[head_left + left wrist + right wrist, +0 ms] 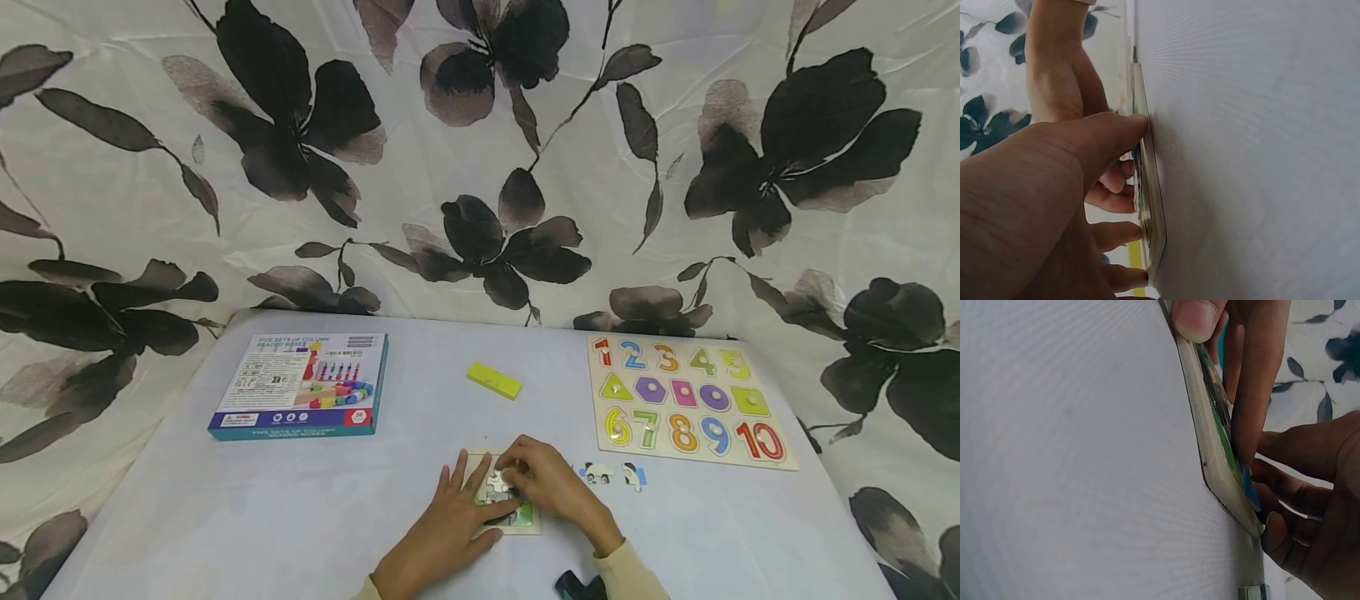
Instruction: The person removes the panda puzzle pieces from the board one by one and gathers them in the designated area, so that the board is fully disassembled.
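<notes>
A small wooden jigsaw board with a green and grey picture lies flat on the white table. My left hand rests across its left side, fingers spread and fairly straight, thumb at the lower edge. Over the upper right part of the board, my right hand bends its fingers and thumb together around a small bluish puzzle piece, mostly hidden by the fingers. The left wrist view shows the board edge with left fingertips along it. Two loose panda puzzle pieces, one with eyes and one beside it, lie right of the hand.
A boxed set of beaded columns lies at the back left. A yellow-green block sits behind the board. To the right is a number and shape board. A dark object lies near the right sleeve. Floral cloth hangs behind.
</notes>
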`<state>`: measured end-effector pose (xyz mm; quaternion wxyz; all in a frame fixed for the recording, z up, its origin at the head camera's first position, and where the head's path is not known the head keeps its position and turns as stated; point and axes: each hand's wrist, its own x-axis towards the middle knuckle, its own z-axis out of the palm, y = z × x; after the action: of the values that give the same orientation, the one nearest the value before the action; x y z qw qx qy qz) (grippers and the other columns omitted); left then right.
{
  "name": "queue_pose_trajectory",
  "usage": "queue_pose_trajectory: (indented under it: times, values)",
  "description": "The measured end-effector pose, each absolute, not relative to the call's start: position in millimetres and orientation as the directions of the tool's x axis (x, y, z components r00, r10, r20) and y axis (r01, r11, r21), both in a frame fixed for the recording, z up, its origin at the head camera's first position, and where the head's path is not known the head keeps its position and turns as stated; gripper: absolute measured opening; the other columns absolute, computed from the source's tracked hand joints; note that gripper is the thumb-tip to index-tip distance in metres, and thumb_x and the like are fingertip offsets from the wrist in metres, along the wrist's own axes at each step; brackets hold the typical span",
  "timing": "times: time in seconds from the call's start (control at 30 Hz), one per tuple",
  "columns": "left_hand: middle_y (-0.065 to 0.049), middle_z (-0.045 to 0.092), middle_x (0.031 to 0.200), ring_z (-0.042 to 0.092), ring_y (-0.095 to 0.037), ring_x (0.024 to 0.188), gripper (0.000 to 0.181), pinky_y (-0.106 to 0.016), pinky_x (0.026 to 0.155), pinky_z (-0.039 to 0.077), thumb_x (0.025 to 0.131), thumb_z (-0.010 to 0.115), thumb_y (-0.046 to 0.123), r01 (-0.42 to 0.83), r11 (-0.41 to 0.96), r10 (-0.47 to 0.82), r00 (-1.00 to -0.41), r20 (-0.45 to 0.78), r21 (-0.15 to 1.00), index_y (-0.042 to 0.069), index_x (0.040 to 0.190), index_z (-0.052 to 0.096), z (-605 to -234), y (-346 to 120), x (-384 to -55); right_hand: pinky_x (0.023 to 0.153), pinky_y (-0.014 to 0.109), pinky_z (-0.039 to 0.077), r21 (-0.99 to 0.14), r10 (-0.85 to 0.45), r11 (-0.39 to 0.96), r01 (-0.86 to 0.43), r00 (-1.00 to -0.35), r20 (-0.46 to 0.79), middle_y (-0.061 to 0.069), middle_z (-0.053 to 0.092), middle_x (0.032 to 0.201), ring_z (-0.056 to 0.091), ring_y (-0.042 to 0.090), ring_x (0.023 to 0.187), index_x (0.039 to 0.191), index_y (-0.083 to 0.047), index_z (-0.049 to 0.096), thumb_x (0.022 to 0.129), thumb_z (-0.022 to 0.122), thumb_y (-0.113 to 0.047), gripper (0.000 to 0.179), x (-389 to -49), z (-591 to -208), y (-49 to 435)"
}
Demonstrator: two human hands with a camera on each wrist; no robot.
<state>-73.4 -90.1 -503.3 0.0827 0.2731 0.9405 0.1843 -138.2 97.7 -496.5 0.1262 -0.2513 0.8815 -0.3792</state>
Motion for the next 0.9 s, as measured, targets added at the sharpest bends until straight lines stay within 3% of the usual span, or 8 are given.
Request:
queue_pose_trajectory:
  times: [0.9]
  values:
    - [-0.018, 0.022, 0.157, 0.009, -0.053, 0.14, 0.037, -0.071, 0.103, 0.022, 0.094, 0.058, 0.036, 0.474, 0.783, 0.545, -0.835, -0.078, 0.402, 0.039, 0.131, 0.058, -502.7, -88.9, -72.6, 0.071, 0.024, 0.048, -0.778, -0.535, 0.542, -0.319, -0.844, -0.027, -0.007, 0.063, 0.084, 0.056, 0.005, 0.077, 0.096, -0.012, 0.068, 0.09, 0.065, -0.008, 0.008, -139.3, -501.1, 96.8]
